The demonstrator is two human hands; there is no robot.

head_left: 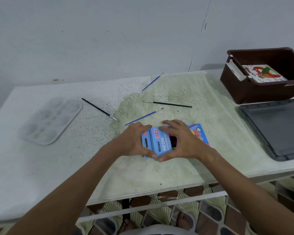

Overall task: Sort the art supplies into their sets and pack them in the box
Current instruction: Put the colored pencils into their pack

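Both hands (159, 141) apparently around pencil pack (161, 143)

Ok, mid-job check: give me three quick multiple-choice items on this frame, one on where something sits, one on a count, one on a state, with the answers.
1. Where is the brown box?
A. far right of the table
B. on the floor
C. beside the paint palette

2. How many loose paintbrushes lie on the table?
A. two
B. four
C. six

3. What is the state of the blue pencil pack?
A. already in the box
B. lying untouched
C. gripped by both hands

Answers:
1. A: the box stands at the table's far right end, with its grey lid lying in front of it; the paint palette is at the left.
2. B: two blue brushes and two black ones are spread mid-table.
3. C: the left hand and right hand both curl round the pack, on or just above the tabletop.
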